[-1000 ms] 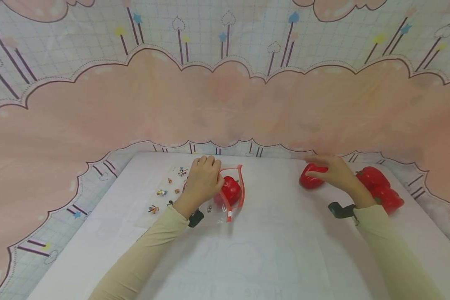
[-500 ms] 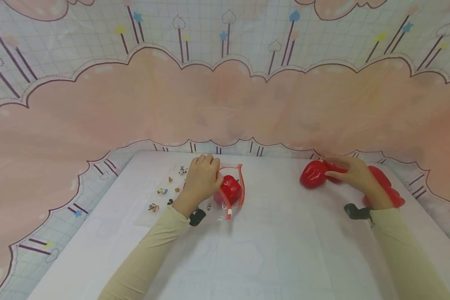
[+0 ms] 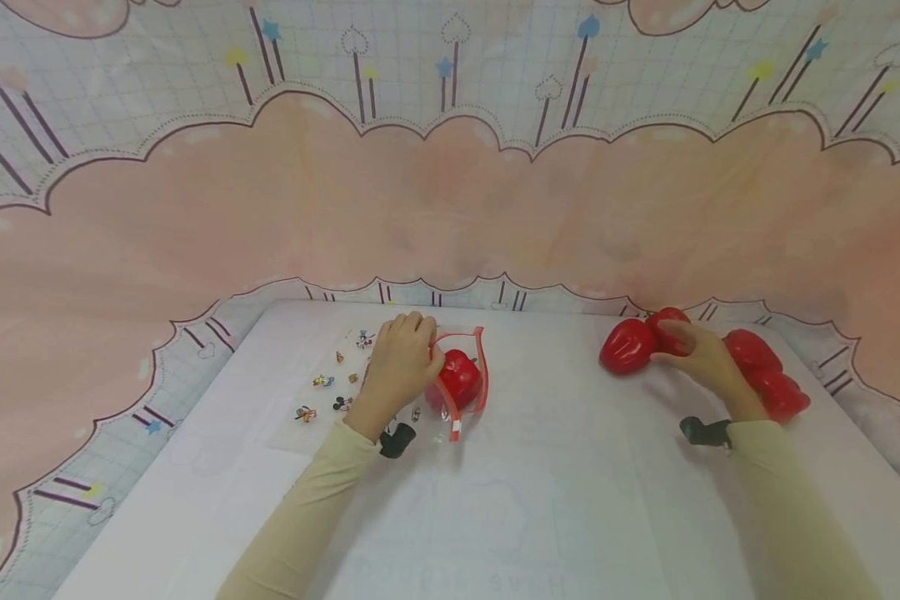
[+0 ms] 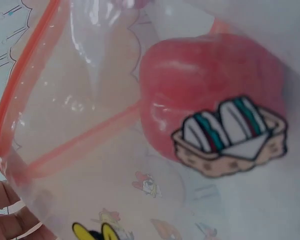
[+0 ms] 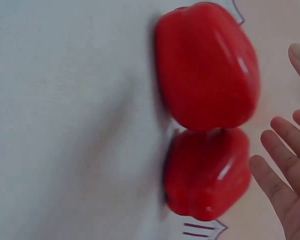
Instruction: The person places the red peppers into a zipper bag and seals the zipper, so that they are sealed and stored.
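Note:
My left hand grips the edge of a clear zip bag with cartoon prints and an orange zip rim. The bag's mouth gapes, and a red bell pepper lies inside; the left wrist view shows this pepper through the film. Over at the right, my right hand is beside two touching red bell peppers, a nearer one and a farther one. In the right wrist view its fingers are spread, with a fingertip close to the lower pepper. Contact there is unclear.
Two more red bell peppers lie together behind my right wrist, near the table's right edge. The white table meets a patterned curtain at the back. Dark wrist-camera mounts hang off both wrists.
My right hand has moved right, off the nearer pepper, to the farther one, then slightly back left with fingers spread. My left hand stays on the bag almost unmoved.

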The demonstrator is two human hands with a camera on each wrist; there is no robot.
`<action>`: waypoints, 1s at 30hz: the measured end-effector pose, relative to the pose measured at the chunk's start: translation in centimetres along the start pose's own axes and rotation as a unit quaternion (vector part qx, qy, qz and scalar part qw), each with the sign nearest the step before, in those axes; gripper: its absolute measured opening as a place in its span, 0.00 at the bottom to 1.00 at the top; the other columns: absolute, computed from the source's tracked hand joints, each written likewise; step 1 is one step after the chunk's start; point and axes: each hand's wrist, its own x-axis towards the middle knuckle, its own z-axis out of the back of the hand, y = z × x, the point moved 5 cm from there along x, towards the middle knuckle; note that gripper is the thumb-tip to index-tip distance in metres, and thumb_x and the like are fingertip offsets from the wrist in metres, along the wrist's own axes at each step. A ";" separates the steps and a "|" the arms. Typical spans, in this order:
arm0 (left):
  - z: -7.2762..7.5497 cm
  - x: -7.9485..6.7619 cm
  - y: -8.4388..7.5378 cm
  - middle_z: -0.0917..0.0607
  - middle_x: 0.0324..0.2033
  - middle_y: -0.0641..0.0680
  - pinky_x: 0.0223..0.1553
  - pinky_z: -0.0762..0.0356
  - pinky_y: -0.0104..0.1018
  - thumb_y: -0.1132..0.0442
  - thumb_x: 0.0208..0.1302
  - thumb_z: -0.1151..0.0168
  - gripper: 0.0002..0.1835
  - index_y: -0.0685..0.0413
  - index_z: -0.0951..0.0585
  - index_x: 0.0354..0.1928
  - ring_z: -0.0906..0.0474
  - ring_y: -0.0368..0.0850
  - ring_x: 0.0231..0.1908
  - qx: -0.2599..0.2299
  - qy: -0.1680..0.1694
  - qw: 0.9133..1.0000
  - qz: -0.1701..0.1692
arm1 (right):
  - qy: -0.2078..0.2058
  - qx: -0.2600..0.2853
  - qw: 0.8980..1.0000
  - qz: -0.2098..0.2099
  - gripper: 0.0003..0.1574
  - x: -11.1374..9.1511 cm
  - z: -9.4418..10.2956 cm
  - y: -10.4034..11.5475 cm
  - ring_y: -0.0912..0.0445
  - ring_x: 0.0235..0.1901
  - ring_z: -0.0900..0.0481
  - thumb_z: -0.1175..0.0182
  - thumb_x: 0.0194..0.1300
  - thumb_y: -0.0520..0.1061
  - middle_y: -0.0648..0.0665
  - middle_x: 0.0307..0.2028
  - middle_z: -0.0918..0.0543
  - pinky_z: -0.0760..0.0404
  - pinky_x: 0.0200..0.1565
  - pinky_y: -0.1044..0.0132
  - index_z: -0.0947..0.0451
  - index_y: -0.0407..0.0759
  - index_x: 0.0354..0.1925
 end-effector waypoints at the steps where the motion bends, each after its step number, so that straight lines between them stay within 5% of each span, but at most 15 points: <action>1: 0.0 0.0 0.0 0.21 0.31 0.54 0.43 0.24 0.43 0.62 0.56 0.39 0.06 0.56 0.24 0.34 0.27 0.48 0.33 -0.001 -0.001 1.000 0.001 | -0.002 0.002 1.000 0.003 0.49 0.1 -0.2 -0.1 0.31 0.65 0.43 0.38 0.60 0.51 0.28 0.67 0.41 0.33 0.58 0.39 0.49 0.35 0.70; 14: -0.1 -0.2 -0.1 0.22 0.30 0.54 0.40 0.25 0.43 0.63 0.55 0.40 0.05 0.57 0.24 0.32 0.27 0.49 0.32 -0.006 -0.018 1.000 0.004 | 0.004 0.022 1.000 0.003 0.49 0.8 -1.6 -0.8 0.31 0.65 0.42 0.38 0.60 0.49 0.26 0.66 0.41 0.34 0.59 0.41 0.50 0.31 0.69; 30: 0.0 -0.1 -0.1 0.23 0.28 0.54 0.41 0.25 0.43 0.63 0.54 0.40 0.05 0.57 0.25 0.31 0.27 0.49 0.31 -0.002 -0.030 1.000 -0.002 | -0.064 0.016 0.998 0.015 0.35 0.8 -1.5 -1.3 0.33 0.56 0.28 0.39 0.60 0.36 0.25 0.58 0.29 0.28 0.55 0.44 0.37 0.28 0.63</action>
